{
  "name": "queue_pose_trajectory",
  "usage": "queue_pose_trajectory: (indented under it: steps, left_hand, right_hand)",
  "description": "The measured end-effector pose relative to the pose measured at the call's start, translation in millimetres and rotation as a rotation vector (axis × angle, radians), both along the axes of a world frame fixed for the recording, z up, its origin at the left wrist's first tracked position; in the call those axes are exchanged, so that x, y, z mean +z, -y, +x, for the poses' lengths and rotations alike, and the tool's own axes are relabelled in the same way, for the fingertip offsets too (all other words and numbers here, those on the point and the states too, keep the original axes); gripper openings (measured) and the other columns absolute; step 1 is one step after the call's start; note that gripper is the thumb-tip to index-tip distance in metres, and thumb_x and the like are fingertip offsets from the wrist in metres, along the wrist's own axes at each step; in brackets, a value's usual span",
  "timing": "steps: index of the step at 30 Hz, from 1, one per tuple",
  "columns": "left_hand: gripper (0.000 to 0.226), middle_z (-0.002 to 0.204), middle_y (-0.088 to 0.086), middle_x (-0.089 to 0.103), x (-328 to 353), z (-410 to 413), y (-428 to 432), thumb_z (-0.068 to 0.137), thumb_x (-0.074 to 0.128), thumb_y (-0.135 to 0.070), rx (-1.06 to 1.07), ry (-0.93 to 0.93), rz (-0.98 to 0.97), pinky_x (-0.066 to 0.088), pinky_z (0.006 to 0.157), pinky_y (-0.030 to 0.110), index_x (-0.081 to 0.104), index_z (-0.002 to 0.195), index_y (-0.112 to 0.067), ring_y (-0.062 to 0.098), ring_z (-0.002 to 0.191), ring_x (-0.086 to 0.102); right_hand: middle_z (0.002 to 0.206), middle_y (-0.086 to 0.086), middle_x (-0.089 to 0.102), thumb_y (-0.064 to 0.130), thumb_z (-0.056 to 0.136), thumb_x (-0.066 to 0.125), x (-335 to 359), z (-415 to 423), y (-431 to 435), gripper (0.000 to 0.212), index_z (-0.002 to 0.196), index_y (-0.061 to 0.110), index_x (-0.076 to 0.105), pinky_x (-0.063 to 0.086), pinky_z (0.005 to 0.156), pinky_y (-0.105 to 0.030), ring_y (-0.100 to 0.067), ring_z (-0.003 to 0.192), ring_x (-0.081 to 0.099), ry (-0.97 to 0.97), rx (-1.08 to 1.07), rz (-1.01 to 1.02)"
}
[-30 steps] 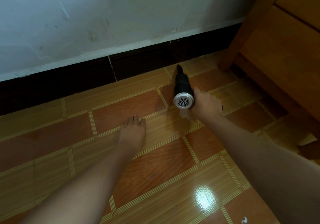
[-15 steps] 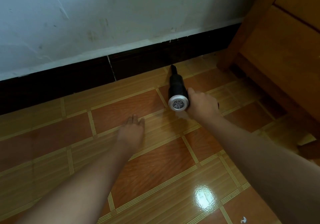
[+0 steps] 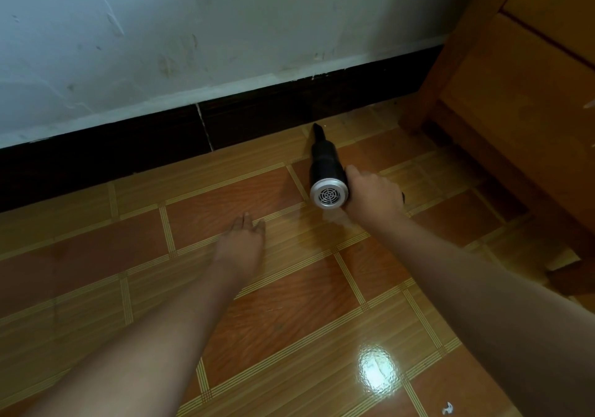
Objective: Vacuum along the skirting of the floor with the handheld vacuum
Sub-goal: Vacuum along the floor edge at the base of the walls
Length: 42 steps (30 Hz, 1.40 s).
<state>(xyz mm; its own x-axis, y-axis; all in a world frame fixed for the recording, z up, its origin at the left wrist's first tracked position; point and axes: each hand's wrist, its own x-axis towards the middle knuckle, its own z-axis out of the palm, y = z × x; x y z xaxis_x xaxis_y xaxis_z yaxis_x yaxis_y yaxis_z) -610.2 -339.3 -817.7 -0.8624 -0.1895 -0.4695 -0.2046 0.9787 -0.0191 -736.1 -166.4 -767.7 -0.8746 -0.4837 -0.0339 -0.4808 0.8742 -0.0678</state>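
Right hand (image 3: 373, 193) gripping the black handheld vacuum (image 3: 325, 172), its fingers curled round the handle; nozzle aimed at the far dark skirting (image 3: 257, 117), tip just short of it above the tiled floor (image 3: 273, 313). Left hand (image 3: 241, 244) with straight fingers, palm down on the floor. Wooden cabinet (image 3: 515, 94) at right

Glossy wood-grain floor tiles (image 3: 289, 320); matt plastic handheld vacuum (image 3: 323, 162), silvery metal-look grille (image 3: 328, 195); scuffed matt wall (image 3: 225, 30); dark skirting (image 3: 273, 110); smooth wooden cabinet (image 3: 515, 110).

Right hand (image 3: 373, 193) grips handheld vacuum (image 3: 325, 172), nozzle near skirting (image 3: 257, 117)
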Motion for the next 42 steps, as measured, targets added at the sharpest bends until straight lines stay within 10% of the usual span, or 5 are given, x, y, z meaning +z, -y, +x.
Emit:
queue_pose_trajectory:
  steps: [25,42]
  left_hand:
    - [0.063,0.158,0.022,0.002,-5,-3,-2,0.096,0.033,-0.004,-0.007,0.027,-0.029,0.022,0.115,0.04,0.004,0.152,-0.009,0.033,0.147,0.008]
    - [0.063,0.158,0.022,0.003,-1,-2,-2,0.096,0.031,-0.001,-0.014,0.008,-0.018,0.022,0.115,0.038,0.005,0.152,-0.009,0.032,0.147,0.008]
  right_hand:
    - [0.082,-0.001,0.061,0.025,0.075,0.072,-14,-13,-4,0.037,0.101,0.015,0.049,0.05,0.061,-0.035,-0.022,0.072,0.061,0.107,-0.142,-0.193]
    - [0.075,0.0,0.058,0.006,0.076,0.066,-10,-18,-12,0.027,0.077,0.028,0.05,0.05,0.071,-0.039,-0.026,0.078,0.062,0.444,-0.568,-1.127]
